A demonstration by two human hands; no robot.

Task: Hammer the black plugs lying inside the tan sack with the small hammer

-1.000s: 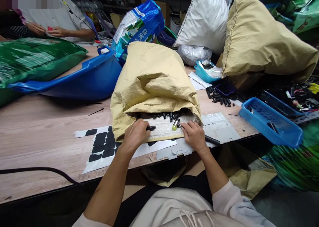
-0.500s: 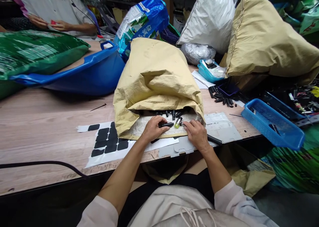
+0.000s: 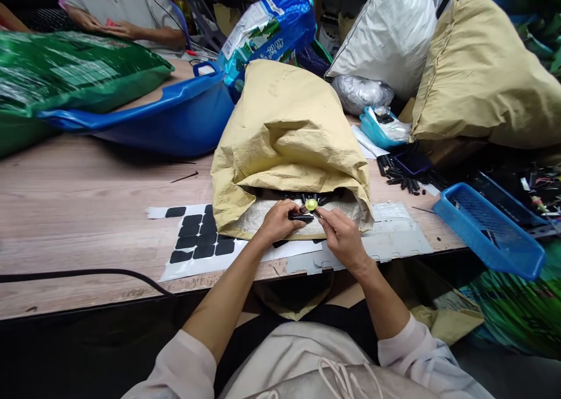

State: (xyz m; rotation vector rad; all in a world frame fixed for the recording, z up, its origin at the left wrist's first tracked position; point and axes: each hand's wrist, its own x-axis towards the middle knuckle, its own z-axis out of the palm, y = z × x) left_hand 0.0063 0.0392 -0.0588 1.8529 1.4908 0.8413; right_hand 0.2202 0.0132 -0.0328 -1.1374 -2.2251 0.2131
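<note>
My left hand (image 3: 280, 221) is closed, its thumb and fingers around a short black tube (image 3: 303, 217) that points right. My right hand (image 3: 344, 235) pinches a small shiny part with a round yellow-green end (image 3: 311, 204). That end faces up and sits close to my left fingertips; whether they touch it cannot be made out. Both hands are at the mouth of a tan woven sack (image 3: 289, 101), over its pale inner lining. Several black tubes (image 3: 324, 198) lie inside the opening, partly hidden by its folds.
Left of the sack are a large blue basin (image 3: 175, 124) and a green bag (image 3: 74, 75). A sheet with black rounded squares (image 3: 190, 225) lies by the front edge. On the right are a blue basket (image 3: 486, 229) and loose black tubes (image 3: 405, 183). A co-worker's hands (image 3: 111, 28) show at the back.
The small shiny part has tilted so its yellow-green end faces up, and it has come closer to my left hand. The view has shifted slightly.
</note>
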